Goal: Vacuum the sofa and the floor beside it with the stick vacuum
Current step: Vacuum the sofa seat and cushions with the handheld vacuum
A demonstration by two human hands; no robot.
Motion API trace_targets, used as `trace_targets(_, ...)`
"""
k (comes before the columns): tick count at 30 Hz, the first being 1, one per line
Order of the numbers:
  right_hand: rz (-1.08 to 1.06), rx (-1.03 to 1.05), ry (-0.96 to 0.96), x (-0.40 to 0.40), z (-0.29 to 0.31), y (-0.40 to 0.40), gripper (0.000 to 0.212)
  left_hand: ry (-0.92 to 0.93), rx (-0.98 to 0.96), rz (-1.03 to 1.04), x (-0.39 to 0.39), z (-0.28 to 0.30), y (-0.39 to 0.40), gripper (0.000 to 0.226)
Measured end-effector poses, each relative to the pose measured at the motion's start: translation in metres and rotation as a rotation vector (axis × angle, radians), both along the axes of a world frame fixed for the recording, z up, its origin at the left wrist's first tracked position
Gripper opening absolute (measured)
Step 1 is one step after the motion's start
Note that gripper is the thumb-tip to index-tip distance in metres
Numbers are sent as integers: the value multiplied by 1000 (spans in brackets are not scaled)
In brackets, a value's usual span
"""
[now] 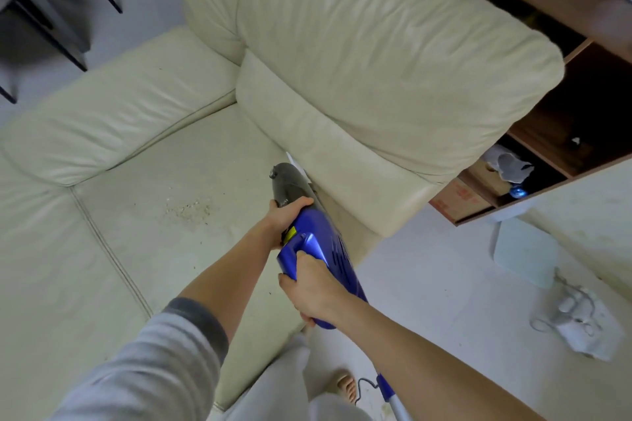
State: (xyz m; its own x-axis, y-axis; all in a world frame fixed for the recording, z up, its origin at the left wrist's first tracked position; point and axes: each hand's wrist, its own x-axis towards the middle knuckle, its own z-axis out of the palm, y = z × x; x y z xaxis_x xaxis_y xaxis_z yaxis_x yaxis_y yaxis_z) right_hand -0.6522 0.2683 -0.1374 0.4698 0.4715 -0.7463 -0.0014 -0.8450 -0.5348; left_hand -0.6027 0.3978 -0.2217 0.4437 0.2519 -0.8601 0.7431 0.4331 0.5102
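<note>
You've got the vacuum (pixel 313 249) in both hands. Left hand (pixel 285 220) is curled round the grey front barrel; right hand (pixel 314 287) is wrapped on the blue body at the rear, fingers tucked under it and mostly hidden. The nozzle tip sits past your left fingertips, pushed into the seam where the seat cushion (pixel 191 215) meets the armrest cushion (pixel 386 55) of the sofa (pixel 102 113), so you can't really see the mouth.

Judging by this, you're on the crevice pass. Keep the tip low and draw it along the seam w/ steady pressure, no stabbing. Then swing left: the crumbs (pixel 189 208) lie on the seat, well left of your left knuckles and untouched. Go over them slowly, overlapping strokes, mouth flat on the leather.

Watch the cord (pixel 366 384) trailing near your foot (pixel 345 384), behind your right wrist. Floor (pixel 427 284) to the right of your right hand isn't done yet, prob. last.
</note>
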Motion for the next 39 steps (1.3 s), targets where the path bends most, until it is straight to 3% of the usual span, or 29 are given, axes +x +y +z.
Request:
trace_targets(6,-79,85,99,6,28,-3,18,32,51,-73,1,30,-2,89)
trace_targets(10,-65,74,125,2,38,-14,17,86,25,-117,1,4,-2,110)
trace_targets(16,76,25,13,4,18,-31,19,137,-86,-194,-5,24,-27,102)
trace_targets(19,92,1,-26,11,3,-34,22,162,-20,-125,2,18,-33,117)
trace_targets(28,-28,75,60,37,-30,15,18,173,96,-109,38,-2,10,114)
trace_targets(39,-116,155,92,32,-5,31,7,104,235,-193,33,18,26,124)
